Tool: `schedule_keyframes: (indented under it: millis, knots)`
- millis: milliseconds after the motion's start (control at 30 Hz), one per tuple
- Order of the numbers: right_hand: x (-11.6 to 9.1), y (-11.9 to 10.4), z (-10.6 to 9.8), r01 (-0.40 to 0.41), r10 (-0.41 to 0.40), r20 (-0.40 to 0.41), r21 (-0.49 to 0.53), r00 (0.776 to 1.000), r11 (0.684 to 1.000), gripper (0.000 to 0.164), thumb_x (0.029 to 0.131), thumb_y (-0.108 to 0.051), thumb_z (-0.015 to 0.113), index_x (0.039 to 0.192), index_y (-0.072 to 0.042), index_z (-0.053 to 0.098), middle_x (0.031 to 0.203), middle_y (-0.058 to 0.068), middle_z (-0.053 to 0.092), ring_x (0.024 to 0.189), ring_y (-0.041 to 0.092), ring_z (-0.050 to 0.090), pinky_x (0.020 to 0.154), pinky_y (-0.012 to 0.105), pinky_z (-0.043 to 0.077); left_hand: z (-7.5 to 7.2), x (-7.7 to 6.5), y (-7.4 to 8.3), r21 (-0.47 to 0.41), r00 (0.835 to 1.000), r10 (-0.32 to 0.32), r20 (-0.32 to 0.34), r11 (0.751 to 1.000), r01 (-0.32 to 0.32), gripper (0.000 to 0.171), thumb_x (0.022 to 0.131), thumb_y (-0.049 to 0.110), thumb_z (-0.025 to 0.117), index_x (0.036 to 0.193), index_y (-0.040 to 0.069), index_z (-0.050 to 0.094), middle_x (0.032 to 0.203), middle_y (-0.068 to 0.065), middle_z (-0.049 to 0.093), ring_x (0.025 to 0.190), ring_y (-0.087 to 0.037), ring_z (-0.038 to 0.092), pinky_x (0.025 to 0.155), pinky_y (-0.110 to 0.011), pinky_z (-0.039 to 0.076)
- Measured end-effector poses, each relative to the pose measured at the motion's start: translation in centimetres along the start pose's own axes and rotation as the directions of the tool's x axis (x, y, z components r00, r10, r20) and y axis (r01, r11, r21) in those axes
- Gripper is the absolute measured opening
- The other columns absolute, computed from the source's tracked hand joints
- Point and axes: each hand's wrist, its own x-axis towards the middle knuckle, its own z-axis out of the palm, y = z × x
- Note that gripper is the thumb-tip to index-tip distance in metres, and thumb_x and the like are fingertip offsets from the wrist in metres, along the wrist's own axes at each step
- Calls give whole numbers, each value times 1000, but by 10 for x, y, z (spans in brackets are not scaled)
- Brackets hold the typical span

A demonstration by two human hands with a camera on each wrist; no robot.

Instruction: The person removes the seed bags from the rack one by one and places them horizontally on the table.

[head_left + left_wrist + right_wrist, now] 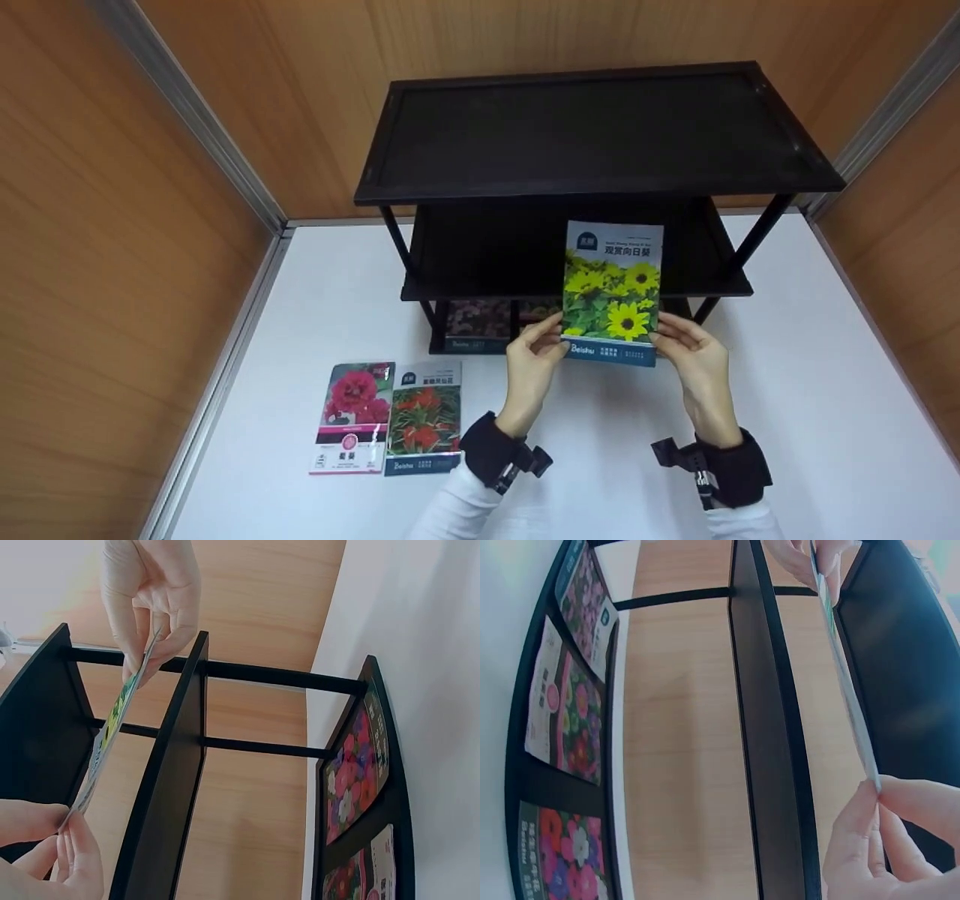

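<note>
A seed packet with yellow sunflowers (pixel 611 292) is held up in front of the middle tier of a black shelf rack (pixel 600 135). My left hand (pixel 534 371) pinches its lower left edge between thumb and fingers. At the lower right edge, my right hand (pixel 699 367) pinches it likewise. The packet appears nearly edge-on in both wrist views, apart from the middle board (pixel 769 720). On the white table to the left lie a packet with a pink flower (pixel 352 416) and a packet with red flowers (pixel 425 420), side by side.
On the rack's bottom tier lie several flower packets, among them a mixed-flower packet (pixel 574 851) and a pink-banded packet (pixel 566 705). Black posts (pixel 761 232) stand at the rack's corners. Wooden panels (pixel 300 97) enclose the white table (pixel 300 300).
</note>
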Motion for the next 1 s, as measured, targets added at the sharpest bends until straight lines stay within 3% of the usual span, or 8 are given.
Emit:
schedule_keyframes:
  millis: [133,233,367,567,600,800,833,1000]
  knots:
    - [30,56,-21,70,-82,87,131,993,989,38,75,-2,67,111,-1,59,99,9,61,87,17,59,71,23,49,-8,-6,-1,-5,1000,-2,14,1000,2,35,80,-4,57,115,-2,57,99,-11,54,88,-18,53,80,-26,45]
    - [35,73,-24,64,-93,132,207,987,976,36,74,1,67,110,-2,60,100,11,60,88,19,58,72,24,48,-13,-10,-2,-24,1000,-6,18,1000,6,35,80,-5,56,115,-3,56,100,-12,54,89,-20,52,81,-27,45]
    - [37,88,-24,51,-73,117,181,990,982,37,75,1,65,112,0,58,102,14,59,89,22,58,73,27,49,-19,-14,-4,-7,1000,-15,-1,1000,15,35,80,-5,57,115,-3,56,99,-13,54,90,-21,53,82,-27,45]
    - [61,149,-35,87,-96,87,100,992,991,46,73,-13,71,116,-6,57,108,14,57,93,24,57,75,28,49,-27,-20,-9,18,999,-1,-34,1000,2,35,78,-6,59,113,-5,57,98,-14,55,90,-23,53,81,-29,45]
    - [53,138,-27,70,-73,65,57,995,996,47,73,-14,71,117,-5,56,108,14,57,93,23,57,76,27,49,-28,-20,-10,19,999,2,-36,1000,-1,35,78,-6,59,113,-6,57,98,-14,55,90,-23,53,81,-29,45]
    - [46,148,-17,20,-22,40,40,999,999,46,74,-13,70,117,-6,55,109,16,55,94,27,56,75,28,49,-37,-24,-16,33,999,-14,-43,999,15,34,78,-5,59,112,-3,58,97,-13,56,89,-22,53,80,-27,46]
    - [53,164,-22,43,-48,63,76,997,996,45,73,-13,71,116,-7,57,109,16,56,93,27,56,73,28,49,-39,-25,-17,32,999,-21,-46,999,23,34,78,-5,59,112,-3,58,97,-13,56,89,-21,53,79,-27,46]
    - [-2,89,9,13,-24,123,86,992,996,38,77,-5,65,113,1,56,99,10,59,86,19,58,71,25,49,-46,-30,-19,20,997,-46,-66,999,48,35,77,-5,59,112,-4,58,98,-13,56,90,-22,53,80,-28,46]
